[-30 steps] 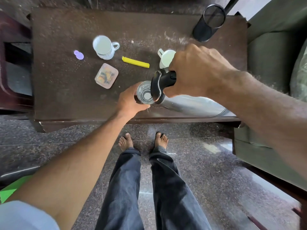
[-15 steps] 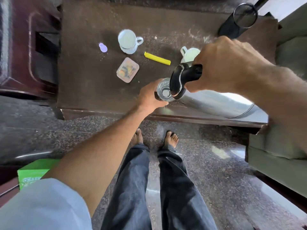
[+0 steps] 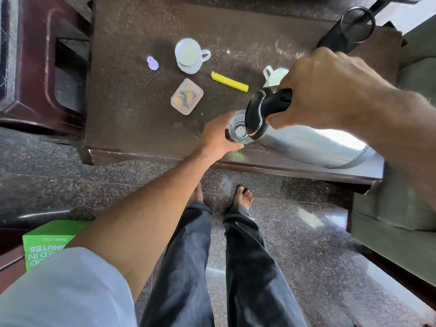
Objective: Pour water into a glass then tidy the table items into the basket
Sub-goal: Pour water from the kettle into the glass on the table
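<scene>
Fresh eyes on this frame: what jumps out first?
The right hand grips the black handle of a steel flask, which is tipped with its spout over a glass. The left hand holds the glass near the front edge of the table. Behind them lie a yellow clip, a pink lidded box and a white mug; a black mesh basket stands at the far right corner.

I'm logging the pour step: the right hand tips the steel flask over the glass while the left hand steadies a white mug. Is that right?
Not quite. The left hand grips the glass, not a mug, as the head view shows. The right hand does tip the steel flask over the glass.
</scene>
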